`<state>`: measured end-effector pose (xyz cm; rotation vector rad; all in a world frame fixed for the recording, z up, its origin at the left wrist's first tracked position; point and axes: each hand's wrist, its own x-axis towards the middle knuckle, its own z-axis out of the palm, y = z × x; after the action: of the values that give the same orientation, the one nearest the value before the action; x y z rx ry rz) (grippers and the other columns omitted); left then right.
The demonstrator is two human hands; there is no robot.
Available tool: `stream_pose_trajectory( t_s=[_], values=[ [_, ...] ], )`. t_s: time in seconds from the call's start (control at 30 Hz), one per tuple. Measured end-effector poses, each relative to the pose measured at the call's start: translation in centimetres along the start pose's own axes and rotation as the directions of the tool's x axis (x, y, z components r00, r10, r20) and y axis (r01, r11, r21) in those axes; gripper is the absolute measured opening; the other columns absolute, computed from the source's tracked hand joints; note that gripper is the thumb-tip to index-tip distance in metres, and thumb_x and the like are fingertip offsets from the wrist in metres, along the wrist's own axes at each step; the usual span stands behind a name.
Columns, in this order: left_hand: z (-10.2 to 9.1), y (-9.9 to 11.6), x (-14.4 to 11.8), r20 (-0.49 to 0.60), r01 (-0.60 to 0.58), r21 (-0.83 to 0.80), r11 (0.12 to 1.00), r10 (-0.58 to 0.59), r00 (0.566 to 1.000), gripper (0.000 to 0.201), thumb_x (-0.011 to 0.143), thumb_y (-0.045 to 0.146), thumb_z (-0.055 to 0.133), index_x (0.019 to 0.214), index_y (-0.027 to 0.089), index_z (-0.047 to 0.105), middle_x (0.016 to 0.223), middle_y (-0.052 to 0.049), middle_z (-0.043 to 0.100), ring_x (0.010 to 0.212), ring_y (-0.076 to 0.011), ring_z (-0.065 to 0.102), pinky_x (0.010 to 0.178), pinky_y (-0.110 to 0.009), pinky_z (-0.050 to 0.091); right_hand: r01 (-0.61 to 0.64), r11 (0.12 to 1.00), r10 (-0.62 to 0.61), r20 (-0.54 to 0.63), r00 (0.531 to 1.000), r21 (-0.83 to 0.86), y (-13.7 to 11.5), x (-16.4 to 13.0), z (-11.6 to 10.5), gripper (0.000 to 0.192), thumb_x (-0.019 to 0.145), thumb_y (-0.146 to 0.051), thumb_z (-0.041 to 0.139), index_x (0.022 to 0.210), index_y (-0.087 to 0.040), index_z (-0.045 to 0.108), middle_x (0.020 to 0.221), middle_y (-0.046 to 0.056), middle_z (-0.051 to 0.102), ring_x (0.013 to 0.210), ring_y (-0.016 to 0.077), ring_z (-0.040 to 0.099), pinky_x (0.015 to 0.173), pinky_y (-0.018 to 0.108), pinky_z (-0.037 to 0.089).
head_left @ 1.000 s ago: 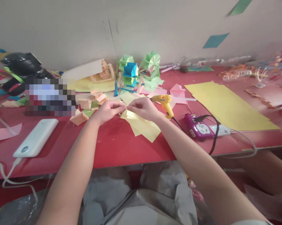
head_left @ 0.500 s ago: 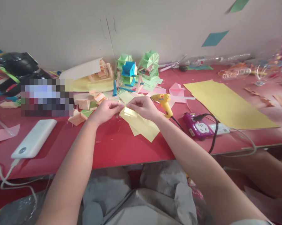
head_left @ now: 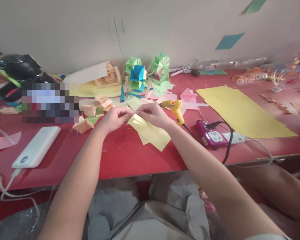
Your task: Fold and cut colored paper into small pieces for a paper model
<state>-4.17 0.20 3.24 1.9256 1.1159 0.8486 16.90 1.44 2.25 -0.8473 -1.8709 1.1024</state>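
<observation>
A small folded piece of pale yellow paper (head_left: 140, 120) is pinched between my two hands, above the red table (head_left: 130, 160). My left hand (head_left: 115, 119) grips its left end with thumb and forefinger. My right hand (head_left: 152, 115) holds it from the other side, fingertips nearly meeting the left ones. Below lie flat pale yellow sheets (head_left: 158, 135). Just right of my right hand rests a yellow hot glue gun (head_left: 173, 108). Folded green paper shapes (head_left: 159, 65) and a blue folded paper piece (head_left: 137, 73) stand behind my hands.
A white power bank (head_left: 37, 146) with a cable lies at the left. Purple power socket (head_left: 212, 135) and large yellow sheets (head_left: 242, 113) are at the right. Peach folded papers (head_left: 83, 124) sit left of my hands. Another person's leg (head_left: 277, 190) shows at the lower right.
Almost nothing differs. Both hands keep their pinch on the yellow paper, with only a very slight shift to the right.
</observation>
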Motion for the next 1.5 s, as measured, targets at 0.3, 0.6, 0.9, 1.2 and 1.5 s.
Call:
stream_pose_trajectory(
  t_s=[0.3, 0.6, 0.9, 1.2, 1.5],
  values=[
    [-0.8, -0.1, 0.0, 0.117, 0.06, -0.09, 0.994, -0.049, 0.992, 0.041, 0.08, 0.057, 0.075, 0.069, 0.017, 0.069, 0.062, -0.004, 0.067, 0.054, -0.0139, 0.06, 0.054, -0.026, 0.05, 0.004, 1.0, -0.005, -0.03, 1.0, -0.023, 0.0, 0.0, 0.0, 0.029, 0.086, -0.039, 0.064, 0.071, -0.015, 0.069, 0.065, 0.001, 0.061, 0.061, 0.0104, 0.05, 0.056, 0.026, 0.038],
    [1.1, -0.2, 0.4, -0.241, -0.044, -0.247, 0.968, -0.017, 0.97, 0.047, 0.071, 0.051, 0.086, 0.104, 0.019, 0.076, 0.098, -0.009, 0.078, 0.086, -0.022, 0.073, 0.068, -0.029, 0.061, 0.008, 1.0, -0.007, -0.297, 0.955, 0.003, 0.7, 0.3, 0.6, 0.029, 0.09, -0.04, 0.062, 0.078, -0.016, 0.07, 0.069, 0.002, 0.064, 0.063, 0.0118, 0.053, 0.059, 0.026, 0.042],
    [1.6, -0.6, 0.8, -0.538, -0.105, -0.105, 0.989, 0.032, 0.842, 0.037, 0.076, 0.051, 0.081, 0.099, 0.022, 0.081, 0.1, -0.007, 0.08, 0.091, -0.0238, 0.075, 0.077, -0.033, 0.062, 0.087, 0.993, -0.058, -0.319, 0.946, 0.076, 0.9, 0.5, 1.1, 0.041, 0.084, -0.06, 0.068, 0.087, -0.019, 0.067, 0.09, 0.005, 0.068, 0.086, 0.0159, 0.064, 0.072, 0.028, 0.054],
    [2.2, -0.2, 1.0, -0.458, -0.083, -0.11, 0.99, 0.024, 0.889, 0.037, 0.074, 0.054, 0.081, 0.088, 0.02, 0.079, 0.078, -0.004, 0.076, 0.069, -0.0169, 0.069, 0.065, -0.028, 0.058, 0.115, 0.993, -0.119, -0.305, 0.945, -0.033, 1.6, 0.5, 1.4, 0.043, 0.08, -0.062, 0.071, 0.073, -0.02, 0.068, 0.104, 0.009, 0.066, 0.102, 0.0211, 0.064, 0.077, 0.032, 0.056],
    [2.2, -1.0, 1.2, -0.396, -0.099, -0.19, 0.977, 0.016, 0.918, 0.041, 0.075, 0.055, 0.08, 0.093, 0.019, 0.074, 0.089, -0.006, 0.075, 0.078, -0.0182, 0.07, 0.07, -0.029, 0.059, 0.1, 0.995, -0.098, -0.334, 0.937, -0.01, 2.0, 0.6, 1.6, 0.038, 0.082, -0.058, 0.071, 0.08, -0.021, 0.073, 0.106, 0.009, 0.068, 0.105, 0.0218, 0.065, 0.075, 0.031, 0.056]
  ],
)
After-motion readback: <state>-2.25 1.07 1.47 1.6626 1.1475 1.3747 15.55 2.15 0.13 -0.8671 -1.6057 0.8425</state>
